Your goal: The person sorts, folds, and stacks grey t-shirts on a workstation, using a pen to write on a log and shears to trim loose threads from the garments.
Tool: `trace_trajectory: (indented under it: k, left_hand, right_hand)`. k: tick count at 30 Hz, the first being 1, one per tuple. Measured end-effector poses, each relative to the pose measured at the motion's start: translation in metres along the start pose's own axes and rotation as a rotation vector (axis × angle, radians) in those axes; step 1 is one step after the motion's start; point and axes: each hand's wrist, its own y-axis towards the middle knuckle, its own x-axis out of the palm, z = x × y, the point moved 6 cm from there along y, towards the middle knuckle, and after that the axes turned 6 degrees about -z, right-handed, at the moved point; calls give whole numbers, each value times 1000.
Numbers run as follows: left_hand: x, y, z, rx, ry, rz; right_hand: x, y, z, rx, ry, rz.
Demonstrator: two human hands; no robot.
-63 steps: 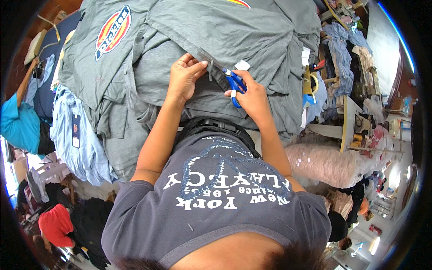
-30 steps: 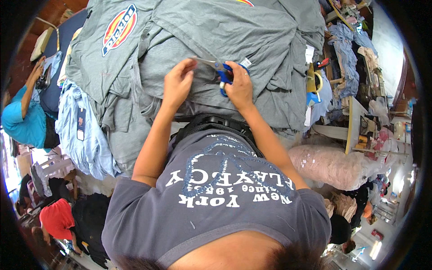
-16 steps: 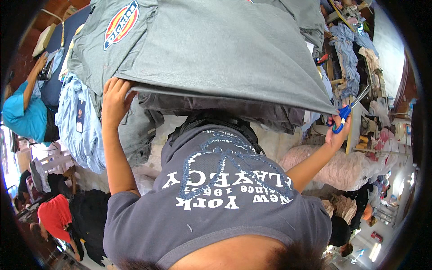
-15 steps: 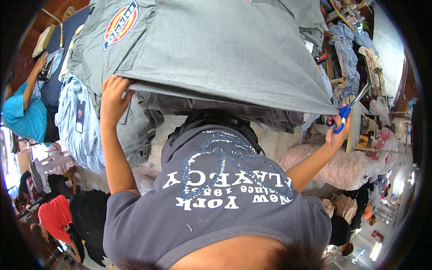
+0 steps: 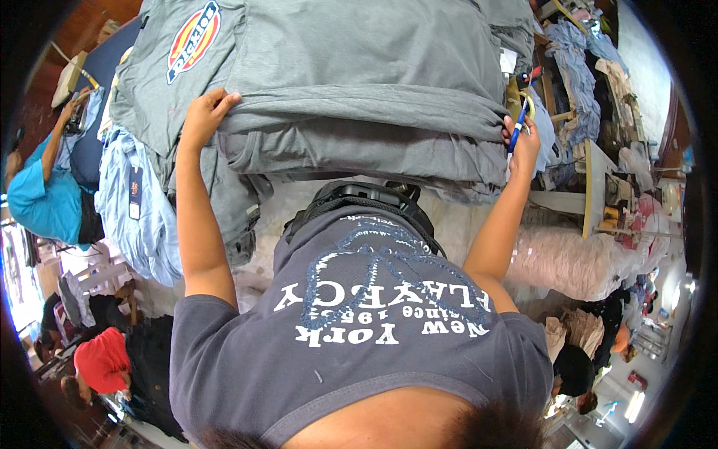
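A grey T-shirt (image 5: 366, 60) lies spread over a stack of grey garments (image 5: 336, 153), its near edge folded back into a long band. At the band's left end, my left hand (image 5: 203, 120) pinches the cloth between thumb and fingers. My right hand (image 5: 522, 146) is closed around blue-handled scissors (image 5: 516, 133), with its fingertips at the band's right end. The scissor blades are hard to make out. Left of the band, a grey shirt with a red, yellow and blue oval patch (image 5: 193, 41) sits on the same pile.
Light blue garments with a dark tag (image 5: 134, 194) hang at the left. A co-worker in a turquoise shirt (image 5: 48, 198) and another in red (image 5: 101, 359) are on that side. At the right are a pale pink bundle (image 5: 568, 258), a wooden board (image 5: 594, 187) and blue clothes (image 5: 576, 82).
The shirt's near edge has moved away from me and now lies folded over as a band. Both hands moved forward, the right one also inward, with the scissors still in it.
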Motion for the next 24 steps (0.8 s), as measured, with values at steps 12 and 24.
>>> trace_trajectory:
  k: [12, 24]
  left_hand:
    - [-12, -36, 24, 27, -227, -5]
    - [1, -45, 115, 304, 462, 308]
  right_hand:
    - [-80, -41, 24, -83, 78, 80]
    - [-7, -54, -38, -269, -20, 31]
